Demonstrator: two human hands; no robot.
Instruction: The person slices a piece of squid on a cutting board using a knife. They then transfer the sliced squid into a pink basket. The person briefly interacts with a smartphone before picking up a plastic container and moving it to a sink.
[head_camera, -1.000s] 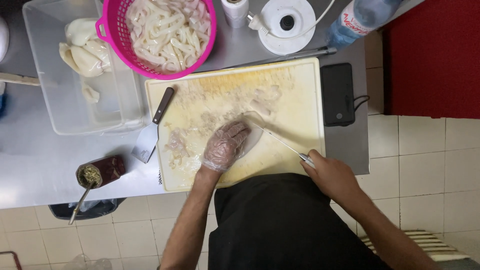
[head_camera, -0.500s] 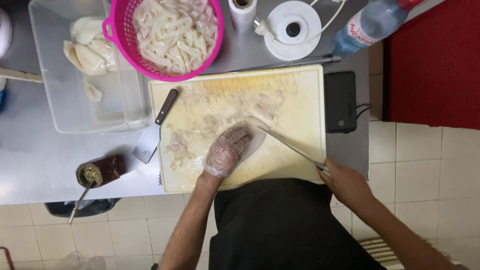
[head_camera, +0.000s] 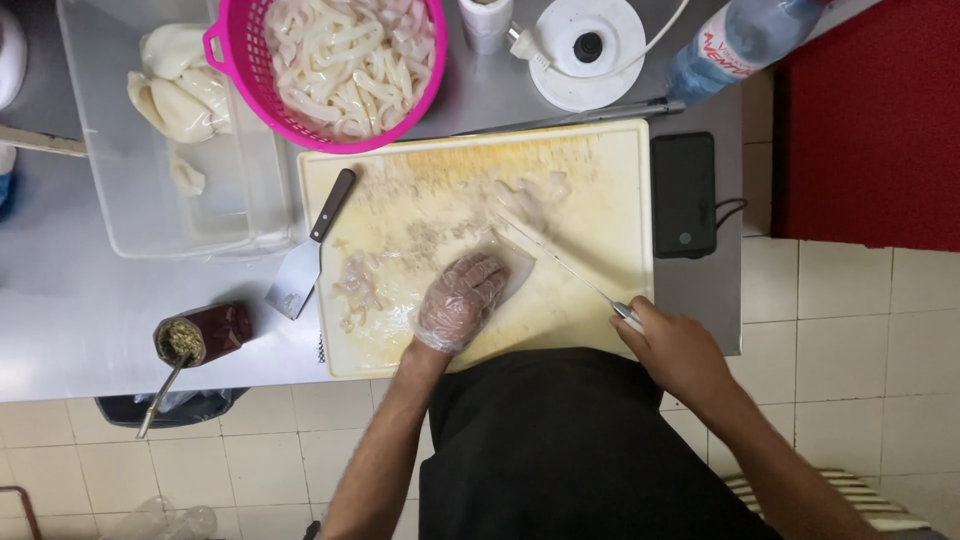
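Left hand, in a thin clear glove, presses flat on a pale, slick squid piece near the front edge of the cream plastic cutting board; bare right hand grips a long narrow-bladed knife, tip over the squid. Beyond: wooden-handled scraper, pink perforated basket of white strips, steel surface.
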